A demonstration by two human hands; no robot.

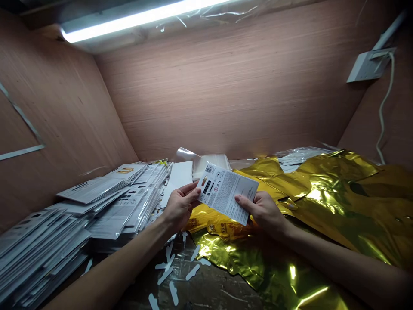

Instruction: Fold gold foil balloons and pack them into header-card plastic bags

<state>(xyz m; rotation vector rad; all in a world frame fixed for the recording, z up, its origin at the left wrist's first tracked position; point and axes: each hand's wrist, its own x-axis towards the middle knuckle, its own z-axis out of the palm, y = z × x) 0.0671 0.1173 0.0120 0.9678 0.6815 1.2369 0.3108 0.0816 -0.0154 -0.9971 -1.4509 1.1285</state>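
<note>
A white printed packaging card (226, 193) with a barcode, small text and a hang hole is held up in the middle, tilted, its printed side toward me. My left hand (182, 204) pinches its left edge near the hang hole. At its lower right, my right hand (263, 211) grips the card with the thumb on the front; the other fingers are mostly hidden behind it. Just below and right of the card lie shiny gold foil balloons (316, 193). Behind it are a plain white card (180, 176) and a pile of clear plastic sleeves (214, 160).
Stacks of sleeved cards (112, 211) fill the left side. Several small white paper cut-outs (192, 272) lie scattered on the dark table (209, 292). Wooden panels (226, 86) enclose the space; a power socket (371, 64) with a white cable hangs at right, under a tube light (145, 17).
</note>
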